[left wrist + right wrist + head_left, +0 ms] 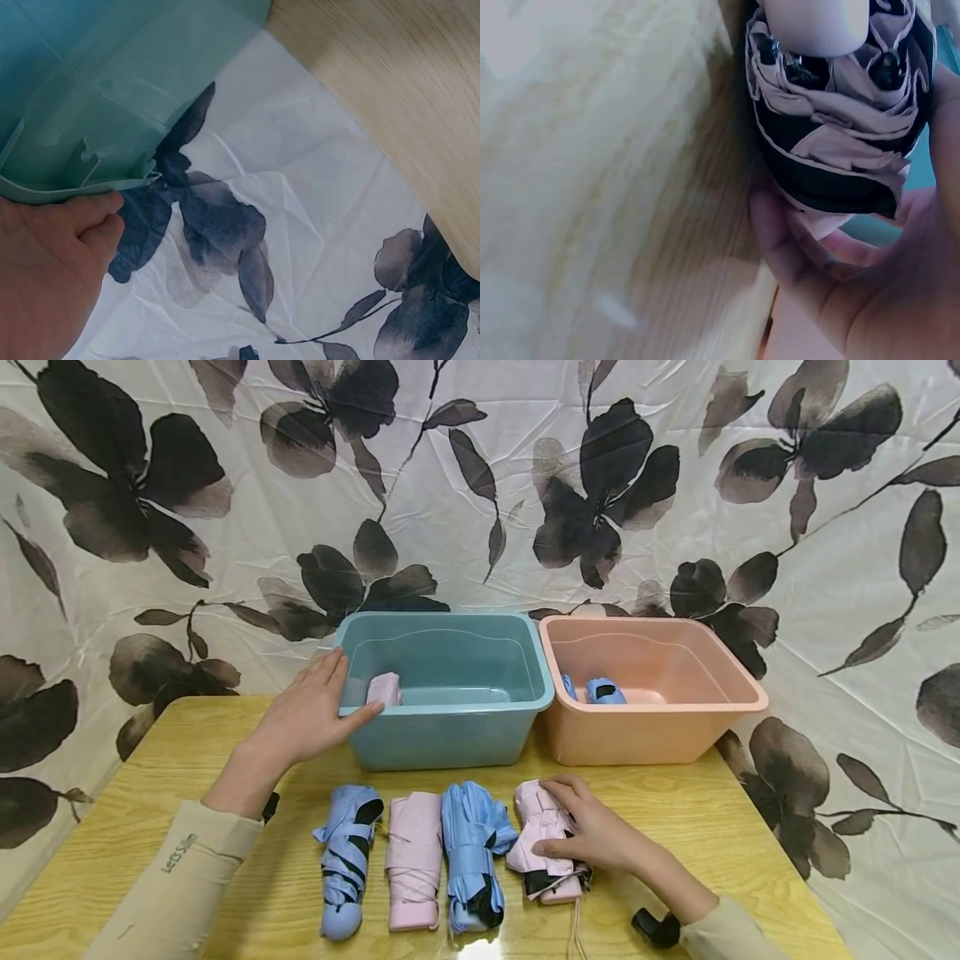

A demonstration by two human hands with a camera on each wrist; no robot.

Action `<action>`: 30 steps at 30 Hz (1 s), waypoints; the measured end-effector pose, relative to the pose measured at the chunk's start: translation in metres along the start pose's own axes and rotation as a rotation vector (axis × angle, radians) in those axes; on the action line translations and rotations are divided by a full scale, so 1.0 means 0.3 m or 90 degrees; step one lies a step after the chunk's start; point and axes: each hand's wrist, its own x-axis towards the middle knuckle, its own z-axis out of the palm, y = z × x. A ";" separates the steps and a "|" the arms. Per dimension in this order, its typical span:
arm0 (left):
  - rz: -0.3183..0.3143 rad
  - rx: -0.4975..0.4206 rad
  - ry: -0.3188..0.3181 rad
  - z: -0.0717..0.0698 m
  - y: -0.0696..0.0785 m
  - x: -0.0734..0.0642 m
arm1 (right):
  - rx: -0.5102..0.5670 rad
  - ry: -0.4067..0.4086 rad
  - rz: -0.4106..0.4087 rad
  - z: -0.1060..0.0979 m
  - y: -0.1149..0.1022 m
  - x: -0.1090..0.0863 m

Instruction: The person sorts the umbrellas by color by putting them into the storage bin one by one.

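My left hand [307, 706] holds the near left corner of the teal bin [442, 739], its thumb over the front rim and its fingers along the left side. In the left wrist view, fingers [97, 214] lie against the rim. On the table my right hand [596, 831] grips a folded pink umbrella [536, 814] with black inner fabric and a wrist cord. The right wrist view shows fingers around this umbrella [847, 142]. To its left lie a blue umbrella [468, 852], a wrapped pink umbrella [414, 860] and another blue umbrella [348, 860] with a rounded handle.
A peach bin [622, 735] stands right of the teal one, with blue umbrellas [604, 691] inside. One pink item [385, 689] is in the teal bin. Both stand at the back of the wooden table [285, 877], before a flowered cloth [465, 485].
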 end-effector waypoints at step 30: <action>-0.001 0.007 -0.003 0.000 0.006 0.001 | 0.184 0.112 -0.018 0.009 0.002 -0.003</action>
